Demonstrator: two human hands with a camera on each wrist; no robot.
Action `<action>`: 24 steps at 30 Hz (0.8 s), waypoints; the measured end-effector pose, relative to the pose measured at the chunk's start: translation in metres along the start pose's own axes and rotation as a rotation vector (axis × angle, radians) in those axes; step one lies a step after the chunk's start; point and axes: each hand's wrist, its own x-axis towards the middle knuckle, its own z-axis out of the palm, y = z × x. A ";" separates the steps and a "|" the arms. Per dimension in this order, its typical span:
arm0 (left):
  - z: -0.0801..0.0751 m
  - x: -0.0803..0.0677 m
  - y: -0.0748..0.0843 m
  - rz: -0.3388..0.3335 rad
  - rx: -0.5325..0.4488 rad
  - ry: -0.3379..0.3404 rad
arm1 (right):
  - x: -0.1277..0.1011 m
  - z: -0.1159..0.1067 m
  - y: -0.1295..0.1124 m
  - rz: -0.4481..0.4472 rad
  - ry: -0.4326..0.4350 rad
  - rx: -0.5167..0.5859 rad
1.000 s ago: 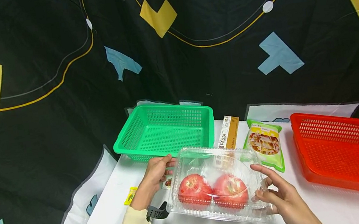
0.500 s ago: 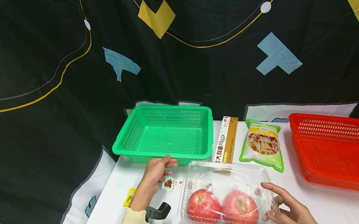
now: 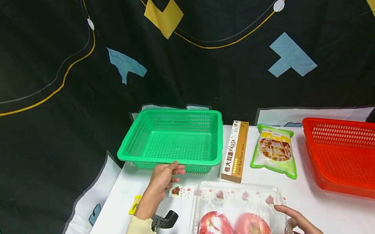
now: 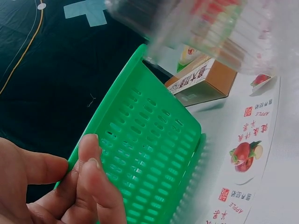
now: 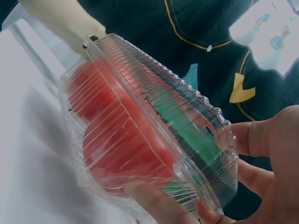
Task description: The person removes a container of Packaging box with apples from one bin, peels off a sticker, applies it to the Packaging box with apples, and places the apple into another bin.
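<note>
At lower centre of the head view, the right hand (image 3: pixel 300 228) grips the clear clamshell of apples (image 3: pixel 235 221) by its corner; thin, slippery, crushable and fruit-heavy, it probably wants rim support, while the left hand (image 3: pixel 161 177) pinches the green basket (image 3: pixel 173 140).

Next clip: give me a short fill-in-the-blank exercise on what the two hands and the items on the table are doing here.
1. The right hand holds a clear clamshell box with two red ____ inside.
2. The left hand grips the rim of the ____ basket.
3. The pasta box lies between that basket and a green-edged snack ____.

Missing words: apples; green; pouch
</note>
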 end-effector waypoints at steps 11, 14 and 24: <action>0.000 0.000 0.001 0.006 0.031 0.002 | 0.000 -0.002 0.012 0.025 -0.130 0.109; 0.001 0.000 0.001 0.013 0.024 0.000 | 0.000 0.000 0.015 0.030 -0.120 0.094; 0.000 -0.002 -0.001 0.005 0.024 0.009 | -0.001 0.010 0.021 0.032 -0.015 -0.069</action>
